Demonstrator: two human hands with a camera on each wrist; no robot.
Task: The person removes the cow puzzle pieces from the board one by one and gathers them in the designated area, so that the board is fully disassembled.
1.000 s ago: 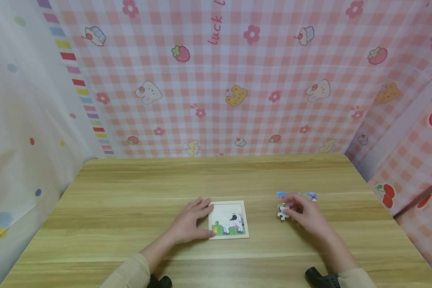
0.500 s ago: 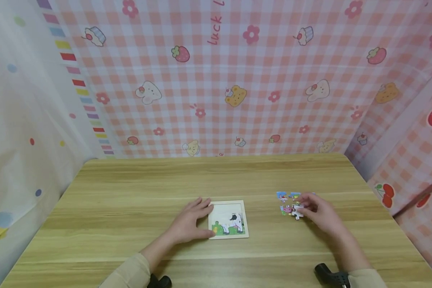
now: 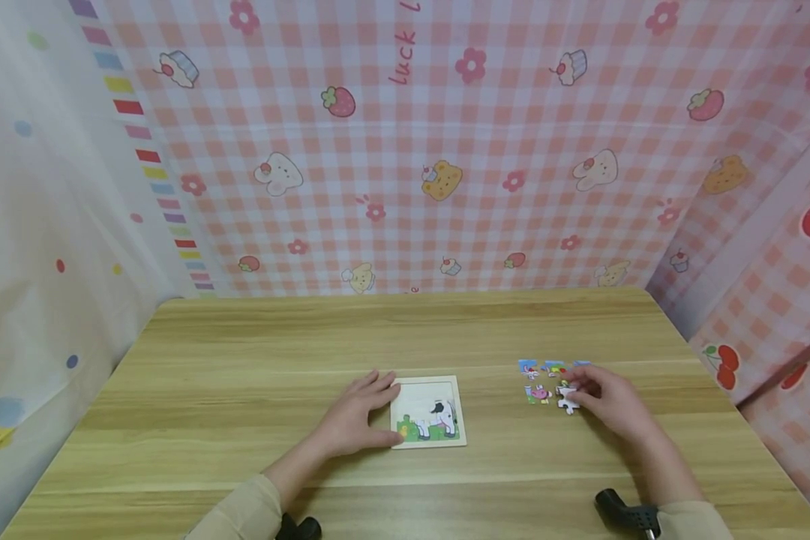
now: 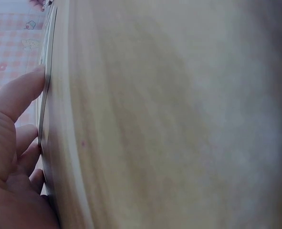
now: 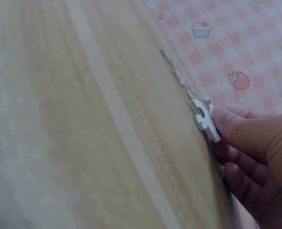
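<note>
A square puzzle board (image 3: 424, 393) with a pale wooden rim lies flat on the table. Along its lower part, fitted pieces show a black-and-white cow's body and green grass. My left hand (image 3: 352, 421) rests at the board's left edge, fingers extended and thumb at the lower left corner. Between the thumb and fingers of my right hand (image 3: 606, 399) is a puzzle piece (image 3: 568, 400), its white face showing; the right wrist view shows the piece (image 5: 203, 119) tilted up from the tabletop. Just left of it lies a pink-and-green puzzle piece (image 3: 537, 394).
Behind the right hand, a row of loose blue puzzle pieces (image 3: 529, 368) lies on the wooden table (image 3: 277, 345), the rightmost partly covered by the fingers. A checked pink curtain (image 3: 405, 225) hangs along the table's back edge. Black wrist mounts (image 3: 626, 514) sit on both forearms.
My right hand has moved to the right with the puzzle piece pinched in it, uncovering the pink-and-green piece and some blue ones. My left hand and the board have stayed put.
</note>
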